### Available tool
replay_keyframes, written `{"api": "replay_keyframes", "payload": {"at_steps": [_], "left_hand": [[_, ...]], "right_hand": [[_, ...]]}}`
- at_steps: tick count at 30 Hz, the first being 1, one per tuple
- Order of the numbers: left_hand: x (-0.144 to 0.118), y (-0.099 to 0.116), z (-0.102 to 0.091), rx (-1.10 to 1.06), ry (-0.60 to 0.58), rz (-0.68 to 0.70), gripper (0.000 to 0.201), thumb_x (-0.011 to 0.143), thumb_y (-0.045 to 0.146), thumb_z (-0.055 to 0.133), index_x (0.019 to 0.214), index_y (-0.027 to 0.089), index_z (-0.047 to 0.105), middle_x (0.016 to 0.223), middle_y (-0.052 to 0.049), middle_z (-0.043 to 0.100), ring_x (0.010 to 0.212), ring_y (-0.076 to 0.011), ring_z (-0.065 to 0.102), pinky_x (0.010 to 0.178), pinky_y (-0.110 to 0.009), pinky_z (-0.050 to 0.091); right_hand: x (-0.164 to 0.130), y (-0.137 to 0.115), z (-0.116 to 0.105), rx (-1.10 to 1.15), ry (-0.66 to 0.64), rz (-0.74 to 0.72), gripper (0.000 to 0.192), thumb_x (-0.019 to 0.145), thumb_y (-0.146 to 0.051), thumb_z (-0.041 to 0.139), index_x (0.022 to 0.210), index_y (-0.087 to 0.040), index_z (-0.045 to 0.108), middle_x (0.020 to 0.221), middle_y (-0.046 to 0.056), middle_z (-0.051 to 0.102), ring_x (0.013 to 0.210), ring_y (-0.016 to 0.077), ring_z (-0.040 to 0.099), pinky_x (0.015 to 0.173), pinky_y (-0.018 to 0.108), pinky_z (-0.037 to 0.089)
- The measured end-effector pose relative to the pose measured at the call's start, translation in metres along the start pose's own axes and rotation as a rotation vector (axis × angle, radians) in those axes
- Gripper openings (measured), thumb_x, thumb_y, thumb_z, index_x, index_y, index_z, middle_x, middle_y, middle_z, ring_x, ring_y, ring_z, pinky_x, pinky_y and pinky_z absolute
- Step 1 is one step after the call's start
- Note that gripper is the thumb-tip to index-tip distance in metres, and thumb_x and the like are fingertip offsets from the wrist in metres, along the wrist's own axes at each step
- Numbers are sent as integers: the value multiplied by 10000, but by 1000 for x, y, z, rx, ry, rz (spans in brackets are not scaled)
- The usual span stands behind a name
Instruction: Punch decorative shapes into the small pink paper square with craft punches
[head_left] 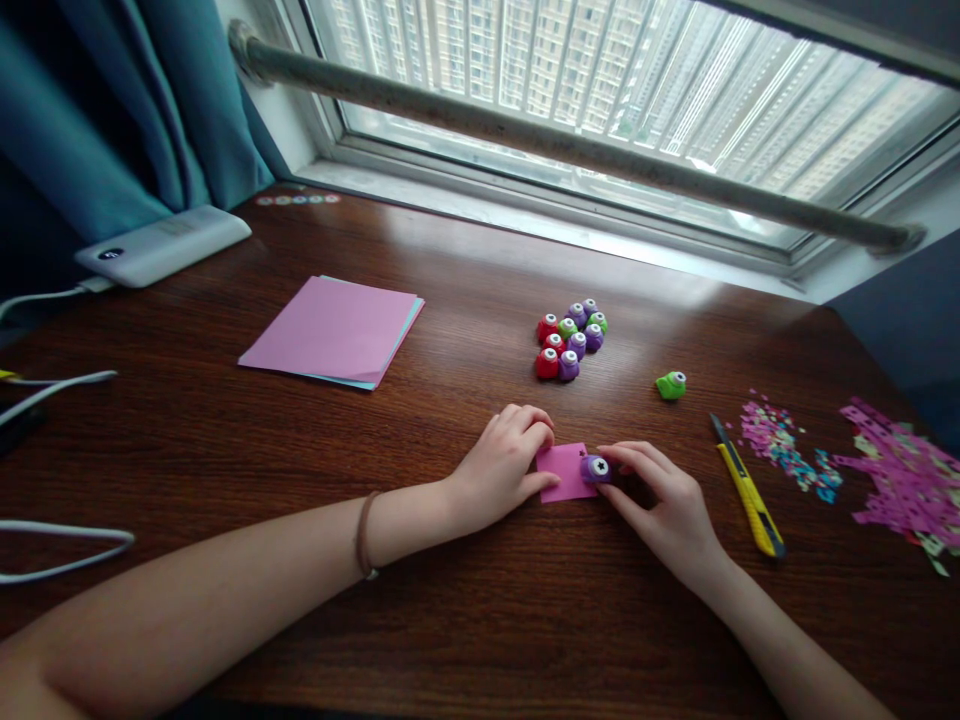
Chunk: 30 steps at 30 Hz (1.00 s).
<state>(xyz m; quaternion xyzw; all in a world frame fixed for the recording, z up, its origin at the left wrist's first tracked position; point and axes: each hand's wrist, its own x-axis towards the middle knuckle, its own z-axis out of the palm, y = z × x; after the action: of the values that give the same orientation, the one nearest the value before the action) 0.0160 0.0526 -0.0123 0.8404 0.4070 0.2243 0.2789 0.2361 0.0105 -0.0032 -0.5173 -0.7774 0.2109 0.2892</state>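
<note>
A small pink paper square lies on the brown table in front of me. My left hand pinches its left edge between thumb and fingers. At the paper's right edge sits a purple craft punch with a black star on its white top. The fingers and thumb of my right hand close around this punch from the right. Near the paper's top edge, beside the punch, a small dark notch or hole shows. Whether the paper is fully inside the punch's slot I cannot tell.
Several red, green and purple punches cluster behind my hands. A green punch stands apart. Rightward lie a yellow cutter knife, confetti and pink paper scraps. Stacked coloured paper and a white power bank are left.
</note>
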Motion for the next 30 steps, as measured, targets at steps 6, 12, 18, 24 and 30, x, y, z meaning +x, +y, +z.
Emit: {"api": "replay_keyframes", "payload": {"at_steps": [6,12,18,24,30], "left_hand": [[0,0,0,19,-4,-5,251,733,326,668,875,168,532,1076,-57,508,999,-213,440,878,-373,399],[0,-1,2,27,4,-4,256,733,318,669,899,171,539,1085,-59,510,1021,-215,438,894,-378,395],[0,-1,3,32,12,2,271,732,328,670,910,171,539,1092,-62,504,1027,-218,437,902,-379,396],[0,-1,3,36,17,11,263,733,305,670,922,174,542,1098,-61,503,1034,-217,435,902,-385,396],[0,-1,3,27,15,10,259,733,297,671,924,176,544,1102,-60,504,1034,-218,434,900,-386,396]], "right_hand": [[-1,0,1,6,7,-8,275,806,-158,598,1068,-228,550,1011,8,581,876,117,553,793,236,466],[-1,-1,2,14,1,-16,263,810,-162,598,1063,-218,555,1015,19,580,910,121,549,811,238,462],[-2,-2,4,6,2,-16,262,809,-179,604,1065,-214,561,1011,29,580,899,134,553,805,258,468],[-2,-3,5,-6,26,10,233,813,-206,599,1044,-218,569,998,32,587,874,150,566,786,280,482],[-3,-2,7,-19,38,32,225,822,-243,583,1046,-225,573,1005,43,588,876,176,577,779,313,497]]}}
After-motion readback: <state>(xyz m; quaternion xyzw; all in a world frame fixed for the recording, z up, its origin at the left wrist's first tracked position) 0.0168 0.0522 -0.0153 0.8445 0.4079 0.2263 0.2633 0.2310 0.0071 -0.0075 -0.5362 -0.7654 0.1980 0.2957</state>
